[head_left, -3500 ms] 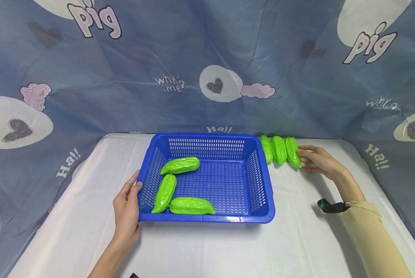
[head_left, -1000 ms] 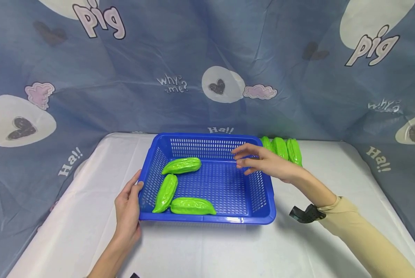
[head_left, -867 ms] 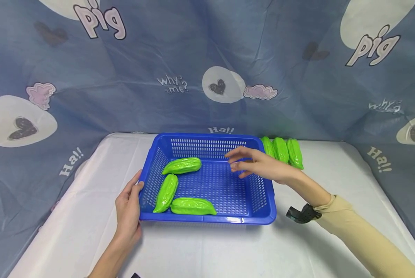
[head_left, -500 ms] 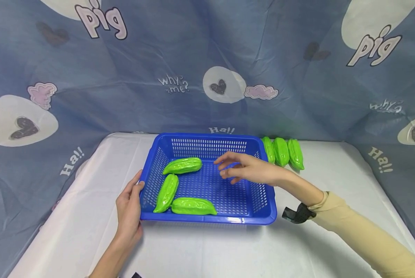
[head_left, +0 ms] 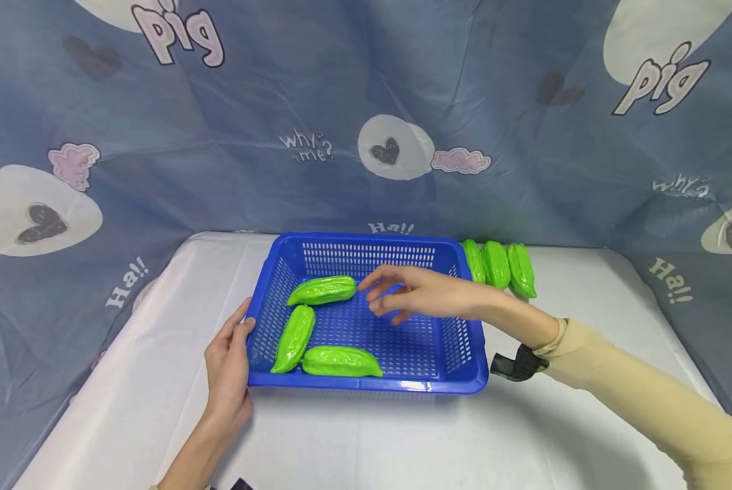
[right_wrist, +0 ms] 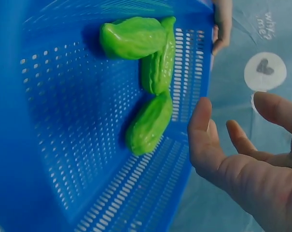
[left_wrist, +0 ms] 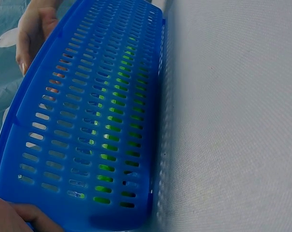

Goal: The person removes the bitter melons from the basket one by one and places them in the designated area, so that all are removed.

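Observation:
My left hand (head_left: 227, 364) grips the left rim of a blue plastic basket (head_left: 366, 384), thumb over the edge. Inside lie three glossy green ridged vegetables that look like bitter melons: one at the back left (head_left: 323, 290), one along the left side (head_left: 294, 338) and one by the front wall (head_left: 341, 361). Above the basket floor hovers my right hand (head_left: 411, 292), its fingers loosely bent and holding nothing. In the head view its fingertips appear close to the back-left melon; the right wrist view (right_wrist: 247, 169) shows a gap between hand and melons.
Three more green melons (head_left: 496, 265) stand side by side on the white cloth (head_left: 396, 442), just right of the basket's back corner. A blue printed curtain (head_left: 243, 184) rises behind the table and along both sides.
My right hand has left the rightmost melon outside the basket, without lifting it, and moved left over the basket. The left hand keeps its grip, and the melons lie where they were.

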Available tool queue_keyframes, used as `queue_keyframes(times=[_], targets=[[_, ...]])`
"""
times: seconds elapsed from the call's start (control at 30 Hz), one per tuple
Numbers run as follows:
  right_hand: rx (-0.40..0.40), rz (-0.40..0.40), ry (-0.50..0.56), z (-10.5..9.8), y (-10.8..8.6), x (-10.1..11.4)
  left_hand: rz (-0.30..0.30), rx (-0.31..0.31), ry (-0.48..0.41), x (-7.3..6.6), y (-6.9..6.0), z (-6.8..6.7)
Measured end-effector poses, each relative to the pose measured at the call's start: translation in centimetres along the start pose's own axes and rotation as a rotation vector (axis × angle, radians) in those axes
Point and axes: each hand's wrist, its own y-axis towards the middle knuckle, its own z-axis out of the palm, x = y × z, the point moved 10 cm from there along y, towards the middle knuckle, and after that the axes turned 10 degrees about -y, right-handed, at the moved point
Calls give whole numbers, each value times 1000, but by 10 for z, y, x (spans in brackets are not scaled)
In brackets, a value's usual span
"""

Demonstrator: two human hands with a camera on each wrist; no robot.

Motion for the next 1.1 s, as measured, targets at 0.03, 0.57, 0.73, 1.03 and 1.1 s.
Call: queue_keyframes(times=[0.03, 0.57, 0.73, 1.03, 1.1], targets=[[12, 5, 0, 2, 2, 1, 1, 2, -3, 0, 0, 0], [164, 59, -68, 29, 32, 0, 14, 10, -29, -2, 0, 3], [222, 71, -74, 37, 40, -4, 10, 7, -24, -2, 0, 1], [266, 121, -121, 50, 55, -19, 8, 6, -24, -1, 0, 1], [273, 127, -120, 53, 57, -22, 8, 7, -28, -1, 0, 1]])
